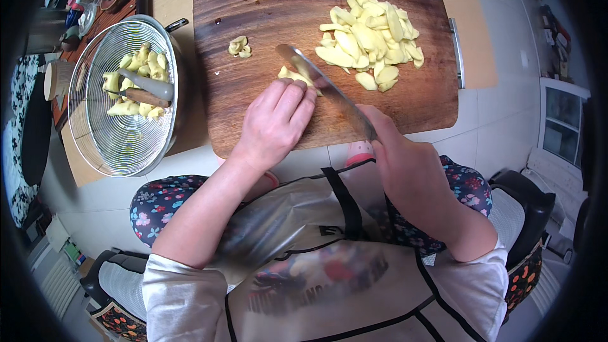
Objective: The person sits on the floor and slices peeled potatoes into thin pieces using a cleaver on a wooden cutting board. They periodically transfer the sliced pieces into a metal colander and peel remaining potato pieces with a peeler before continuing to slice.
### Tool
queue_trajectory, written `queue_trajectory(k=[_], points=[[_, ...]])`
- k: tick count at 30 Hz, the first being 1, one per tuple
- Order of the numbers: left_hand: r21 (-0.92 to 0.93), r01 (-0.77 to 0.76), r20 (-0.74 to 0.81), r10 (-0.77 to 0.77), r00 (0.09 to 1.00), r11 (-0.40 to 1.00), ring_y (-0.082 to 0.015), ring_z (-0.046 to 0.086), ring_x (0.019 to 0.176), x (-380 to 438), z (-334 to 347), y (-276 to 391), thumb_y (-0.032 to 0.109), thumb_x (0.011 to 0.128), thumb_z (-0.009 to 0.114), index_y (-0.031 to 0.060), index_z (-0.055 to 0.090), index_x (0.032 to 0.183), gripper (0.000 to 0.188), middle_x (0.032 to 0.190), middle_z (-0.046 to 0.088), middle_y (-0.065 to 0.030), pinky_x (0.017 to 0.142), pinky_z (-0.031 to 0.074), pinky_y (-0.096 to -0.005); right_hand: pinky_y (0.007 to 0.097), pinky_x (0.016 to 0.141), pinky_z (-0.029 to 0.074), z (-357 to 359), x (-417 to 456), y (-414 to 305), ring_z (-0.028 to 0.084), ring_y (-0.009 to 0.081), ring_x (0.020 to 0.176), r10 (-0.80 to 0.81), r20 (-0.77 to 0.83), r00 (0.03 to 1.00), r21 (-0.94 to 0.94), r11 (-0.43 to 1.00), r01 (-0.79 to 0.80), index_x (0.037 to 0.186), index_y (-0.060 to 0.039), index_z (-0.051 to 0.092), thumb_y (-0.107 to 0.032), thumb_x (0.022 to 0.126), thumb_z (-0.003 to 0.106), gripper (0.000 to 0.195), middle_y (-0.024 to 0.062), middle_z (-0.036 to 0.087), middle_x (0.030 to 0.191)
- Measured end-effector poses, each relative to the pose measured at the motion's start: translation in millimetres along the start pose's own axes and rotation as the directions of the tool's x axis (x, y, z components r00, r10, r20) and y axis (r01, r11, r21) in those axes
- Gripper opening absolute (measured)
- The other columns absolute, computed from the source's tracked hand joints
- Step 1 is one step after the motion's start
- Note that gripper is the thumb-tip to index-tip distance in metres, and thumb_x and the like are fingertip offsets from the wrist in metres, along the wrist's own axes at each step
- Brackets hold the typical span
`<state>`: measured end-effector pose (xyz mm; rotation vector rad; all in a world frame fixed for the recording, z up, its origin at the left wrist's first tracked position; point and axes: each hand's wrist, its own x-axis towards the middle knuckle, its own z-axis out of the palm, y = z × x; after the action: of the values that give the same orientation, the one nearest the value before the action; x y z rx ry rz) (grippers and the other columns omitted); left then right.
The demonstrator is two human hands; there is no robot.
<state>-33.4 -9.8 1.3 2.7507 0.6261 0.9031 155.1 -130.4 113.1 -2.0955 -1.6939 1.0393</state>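
Observation:
My left hand [279, 116] presses a peeled piece of ginger [290, 74] against the wooden cutting board [266, 14], its fingertips curled over the piece. In my right hand [403, 156] is the handle of a kitchen knife [339, 97], mostly hidden by the fingers. The blade slants up and left, its flat close beside the left fingertips at the ginger's right end. A heap of pale yellow ginger slices [370, 38] lies on the board's right half. Toward the left of the board sit a few small ginger scraps [239, 46].
Left of the board, a wire-mesh basket [95, 147] holds peeled ginger pieces [154, 65], a wooden-handled paring knife [147, 97] and a grey-handled tool [149, 84]. A metal handle [456, 52] edges the board's right side. Bottles and jars crowd the table's far left.

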Motion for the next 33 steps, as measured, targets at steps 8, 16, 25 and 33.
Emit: queue_trajectory(k=[8,16,25,33], points=[[0.047,-0.044,0.001,0.044,0.999,0.998,-0.0226,0.063,0.088,3.7,-1.9,0.4,0.005,0.075,0.069,-0.0022,0.069,0.099,0.026,0.097,0.062,-0.0093,0.073,0.056,-0.0322,0.0482,0.066,0.053,6.4,3.5,-3.7,0.068,0.0440,0.079,0.001,0.021,1.000,-0.011,1.000,-0.001,0.145,-0.0112,0.045,-0.003,0.099,0.051,0.047,0.0230,0.067,0.083],[0.034,-0.031,0.001,0.031,1.000,0.999,-0.0232,0.063,0.089,1.7,0.7,0.6,0.006,0.072,0.068,-0.0012,0.069,0.098,0.027,0.097,0.062,-0.0098,0.073,0.057,-0.0328,0.0486,0.063,0.051,33.0,41.0,0.9,0.066,0.0410,0.070,-0.145,-0.114,0.983,-0.140,0.982,0.128,0.142,-0.0104,0.047,-0.004,0.096,0.055,0.047,0.0205,0.062,0.071],[0.024,-0.038,-0.003,0.038,0.999,0.999,-0.0274,0.065,0.090,0.7,-0.6,0.1,0.004,0.069,0.068,-0.0023,0.070,0.100,0.032,0.098,0.065,-0.0114,0.072,0.057,-0.0361,0.0515,0.066,0.050,13.3,18.3,11.9,0.067,0.0434,0.076,-0.042,-0.068,0.997,-0.051,0.998,0.038,0.146,-0.0095,0.044,-0.004,0.096,0.053,0.051,0.0229,0.065,0.080],[0.017,-0.023,0.006,0.022,1.000,1.000,-0.0298,0.066,0.090,-0.3,-0.4,0.4,0.002,0.065,0.069,-0.0031,0.071,0.101,0.036,0.098,0.066,-0.0127,0.071,0.058,-0.0375,0.0493,0.065,0.051,4.2,-0.4,-1.0,0.066,0.0459,0.077,-0.051,-0.014,0.999,0.044,0.998,0.051,0.145,-0.0072,0.045,-0.002,0.098,0.051,0.047,0.0255,0.064,0.079]])
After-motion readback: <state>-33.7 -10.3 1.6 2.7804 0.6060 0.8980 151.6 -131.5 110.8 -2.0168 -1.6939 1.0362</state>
